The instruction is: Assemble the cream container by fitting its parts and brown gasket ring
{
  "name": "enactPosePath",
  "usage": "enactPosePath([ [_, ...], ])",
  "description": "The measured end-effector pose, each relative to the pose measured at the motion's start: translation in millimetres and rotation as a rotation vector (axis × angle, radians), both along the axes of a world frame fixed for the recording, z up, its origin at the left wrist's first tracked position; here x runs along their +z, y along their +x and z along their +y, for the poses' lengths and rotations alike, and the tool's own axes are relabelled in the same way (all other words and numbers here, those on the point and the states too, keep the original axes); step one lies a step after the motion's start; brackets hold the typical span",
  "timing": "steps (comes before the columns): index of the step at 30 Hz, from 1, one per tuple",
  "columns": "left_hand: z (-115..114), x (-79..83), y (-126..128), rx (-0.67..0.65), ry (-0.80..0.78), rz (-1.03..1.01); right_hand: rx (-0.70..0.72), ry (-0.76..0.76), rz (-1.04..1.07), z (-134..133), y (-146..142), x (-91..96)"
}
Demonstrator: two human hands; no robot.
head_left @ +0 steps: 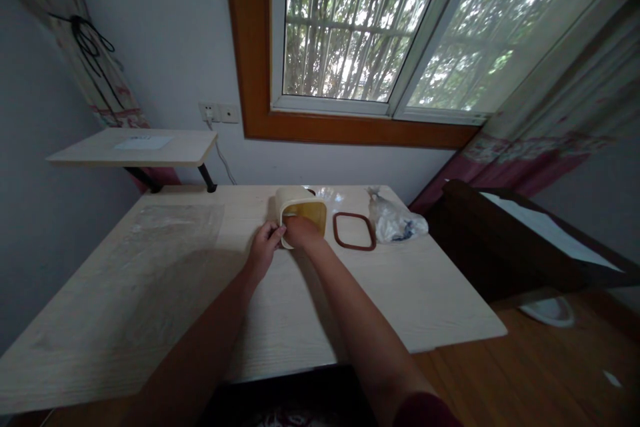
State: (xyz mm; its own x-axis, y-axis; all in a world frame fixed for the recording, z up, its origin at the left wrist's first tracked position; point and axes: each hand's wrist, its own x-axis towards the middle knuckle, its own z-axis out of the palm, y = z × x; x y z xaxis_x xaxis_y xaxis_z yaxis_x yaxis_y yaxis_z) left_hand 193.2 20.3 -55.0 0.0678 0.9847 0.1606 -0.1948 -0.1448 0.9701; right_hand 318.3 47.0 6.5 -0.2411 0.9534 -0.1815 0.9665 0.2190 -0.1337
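A cream-coloured bin with rounded corners [294, 195] lies tipped on the table, its opening towards me and its inside yellowish. My left hand [269, 240] is closed on the left side of its rim, thumb and fingers pinched there. My right hand [301, 233] reaches into the opening; its fingers are hidden inside, so what they touch cannot be made out. Just right of the bin, a brown rounded-square ring [355, 248] lies flat on the table.
A clear plastic bag with crumpled contents [397, 219] rests at the table's right edge. Clear plastic sheeting [175, 223] covers part of the pale table [380, 307] on the left. A raised shelf [105, 147] stands at the back left. Dark furniture [525, 247] is on the right.
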Motion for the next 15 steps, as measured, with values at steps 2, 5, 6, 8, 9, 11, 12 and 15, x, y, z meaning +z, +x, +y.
enactPosePath([
  [2,0,-0.4,1,-0.002,-0.001,-0.005,0.026,0.012,0.022,0,2,-0.3],
  [5,0,-1.5,2,-0.006,-0.004,-0.002,0.049,0.027,0.049,-3,6,0.3],
  [6,0,-1.9,2,-0.005,-0.005,0.001,0.053,0.031,0.056,-5,7,0.9],
  [8,0,-2.9,2,-0.004,-0.003,0.008,0.060,0.037,0.066,-11,9,2.6],
  [9,0,-3.5,1,-0.001,-0.001,0.011,0.061,0.041,0.070,-15,10,3.6],
  [11,1,-4.7,1,0.008,0.008,0.016,0.060,0.053,0.075,-22,11,5.3],
  [12,1,-5.3,0,0.014,0.015,0.021,0.061,0.062,0.076,-26,12,6.1],
  [15,1,-6.2,0,0.033,0.025,0.044,0.075,0.091,0.083,-38,15,8.0],
])
